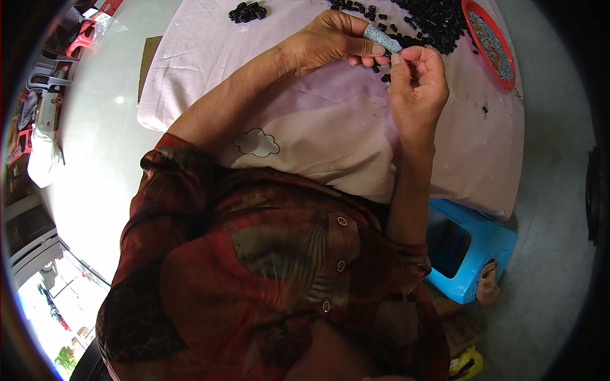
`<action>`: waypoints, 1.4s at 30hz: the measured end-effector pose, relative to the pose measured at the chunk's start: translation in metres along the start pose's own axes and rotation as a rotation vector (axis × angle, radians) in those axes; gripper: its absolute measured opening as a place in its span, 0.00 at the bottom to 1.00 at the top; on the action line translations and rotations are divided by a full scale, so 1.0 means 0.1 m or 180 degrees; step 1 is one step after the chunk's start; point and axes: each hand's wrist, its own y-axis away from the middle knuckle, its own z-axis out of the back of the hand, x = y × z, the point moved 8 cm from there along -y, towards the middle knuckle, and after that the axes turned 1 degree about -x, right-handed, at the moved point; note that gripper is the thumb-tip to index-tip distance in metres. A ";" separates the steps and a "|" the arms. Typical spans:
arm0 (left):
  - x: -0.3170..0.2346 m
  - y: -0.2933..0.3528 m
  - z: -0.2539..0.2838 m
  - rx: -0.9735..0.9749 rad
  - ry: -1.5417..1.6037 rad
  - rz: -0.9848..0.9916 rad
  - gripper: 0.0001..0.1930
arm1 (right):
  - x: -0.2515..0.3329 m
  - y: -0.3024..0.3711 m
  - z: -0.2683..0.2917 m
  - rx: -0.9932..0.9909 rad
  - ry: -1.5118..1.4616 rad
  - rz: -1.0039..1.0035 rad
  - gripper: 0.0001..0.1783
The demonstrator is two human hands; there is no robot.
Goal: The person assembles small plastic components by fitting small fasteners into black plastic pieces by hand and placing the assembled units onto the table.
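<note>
Over the far part of the table, my two hands meet fingertip to fingertip. My left hand (337, 43) is closed, its thumb pressed toward an index finger wrapped in a grey-blue speckled cover (382, 39). A small black piece (388, 53) shows partly between those fingers. The right hand (419, 81) pinches with thumb and index finger right at that piece; whatever it holds is too small to make out. Just beyond lies a big heap of small black plastic pieces (435, 24), with several loose ones scattered nearer my fingers.
A red tray (507, 84) of small metallic bits stands right of the heap. Another small cluster of black pieces (247, 13) sits at the far left. Pink cloth (305, 152) covers the table. A blue plastic stool (467, 289) stands at the lower right, a brown cloth hanging on it.
</note>
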 end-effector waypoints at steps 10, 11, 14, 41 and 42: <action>-0.19 0.07 0.02 0.0025 -0.0069 0.0151 0.07 | -0.11 0.00 0.00 0.0181 -0.0118 -0.0366 0.09; -0.17 0.08 0.01 0.0031 -0.0087 0.0180 0.07 | -0.07 0.01 -0.03 0.0382 0.0136 -0.0196 0.11; -0.16 0.09 -0.03 0.0185 -0.0063 0.0165 0.07 | -0.05 0.06 -0.07 0.0691 0.0312 -0.0195 0.11; -0.27 0.16 -0.29 0.0445 -0.3619 -0.1237 0.23 | -0.30 0.01 0.51 -0.0536 0.0718 -0.0812 0.09; -0.23 0.07 -0.16 0.0304 -0.2945 -0.1071 0.22 | -0.28 0.00 0.49 -0.0514 0.0705 -0.0799 0.09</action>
